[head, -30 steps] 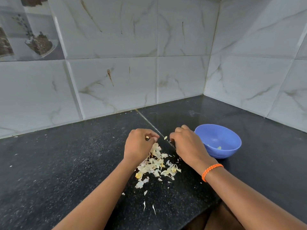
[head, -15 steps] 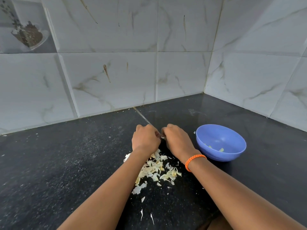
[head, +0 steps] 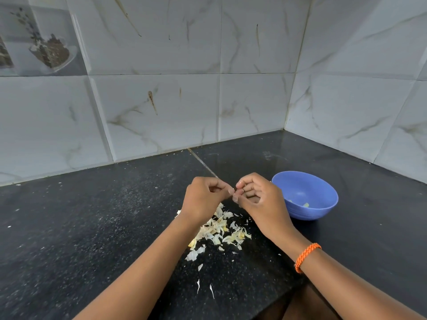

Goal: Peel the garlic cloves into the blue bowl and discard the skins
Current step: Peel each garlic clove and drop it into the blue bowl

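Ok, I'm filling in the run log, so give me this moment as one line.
left hand: pinching with right | right hand: fingertips meeting left; clove unseen | blue bowl: few peeled pieces | skins: piled on counter

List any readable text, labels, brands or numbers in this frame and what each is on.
None readable.
Blue bowl: plain, no mark showing.
Picture tile at the upper left of the wall: a printed image only, no lettering visible.
Orange bracelet on the right wrist: braided cord, no text.
Black countertop and garlic skins: no writing.
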### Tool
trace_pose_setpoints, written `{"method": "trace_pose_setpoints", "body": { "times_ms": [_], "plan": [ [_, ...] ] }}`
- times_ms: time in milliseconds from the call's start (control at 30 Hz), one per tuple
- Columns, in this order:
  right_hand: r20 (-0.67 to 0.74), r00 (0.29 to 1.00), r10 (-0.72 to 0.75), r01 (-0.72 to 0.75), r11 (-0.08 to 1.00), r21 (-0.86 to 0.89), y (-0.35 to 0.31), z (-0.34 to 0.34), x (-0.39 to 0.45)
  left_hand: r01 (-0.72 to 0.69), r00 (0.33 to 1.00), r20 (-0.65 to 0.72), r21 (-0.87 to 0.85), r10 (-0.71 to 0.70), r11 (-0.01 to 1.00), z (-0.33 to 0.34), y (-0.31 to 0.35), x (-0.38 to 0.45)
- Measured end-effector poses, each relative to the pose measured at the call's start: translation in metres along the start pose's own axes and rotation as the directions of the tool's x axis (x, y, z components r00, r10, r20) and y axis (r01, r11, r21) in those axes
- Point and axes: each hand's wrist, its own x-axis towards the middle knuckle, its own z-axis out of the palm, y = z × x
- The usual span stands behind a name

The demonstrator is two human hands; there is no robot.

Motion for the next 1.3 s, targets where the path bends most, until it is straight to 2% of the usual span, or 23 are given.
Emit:
{"method": "trace_pose_setpoints", "body": {
  "times_ms": [100, 200, 333, 567, 733, 900, 1100, 1300],
  "plan": [
    [-0.023, 0.999, 0.04, -0.036, 0.986, 0.161, -0.005, -0.006, -0.015, 0.012, 0.999, 0.031, -0.125, -0.008, 0.992, 0.0, 0.003, -0.017],
    [-0.033, 0.996, 0.08, -0.068, 0.96, 0.273, -0.01, -0.009, -0.026, -0.001, 0.999, 0.046, -0.164, 0.009, 0.986, -0.001, 0.006, -0.029],
    [0.007, 0.998, 0.066, -0.065, 0.95, 0.304, -0.016, -0.009, -0.031, -0.045, 0.999, -0.006, -0.184, 0.045, 0.982, 0.0, 0.009, -0.038],
    [-0.006, 0.996, 0.09, -0.081, 0.926, 0.369, -0.022, -0.008, -0.035, -0.065, 0.997, -0.057, -0.299, 0.05, 0.952, 0.005, 0.015, -0.048],
    [-0.011, 0.996, 0.088, -0.078, 0.926, 0.368, -0.018, -0.012, -0.036, -0.037, 0.999, -0.035, -0.259, 0.029, 0.965, 0.002, 0.013, -0.052],
    [-0.007, 1.0, 0.012, -0.01, 0.955, 0.295, -0.015, -0.013, -0.036, -0.083, 0.996, -0.037, -0.102, 0.08, 0.991, -0.001, 0.012, -0.053],
    [0.004, 0.999, -0.038, 0.035, 0.952, 0.303, -0.013, -0.008, -0.039, -0.133, 0.991, -0.029, -0.106, 0.13, 0.985, 0.005, 0.009, -0.054],
    [-0.029, 1.0, 0.0, 0.01, 0.937, 0.349, -0.012, -0.01, -0.038, -0.136, 0.991, -0.029, -0.119, 0.134, 0.984, 0.005, 0.006, -0.051]
  ]
}}
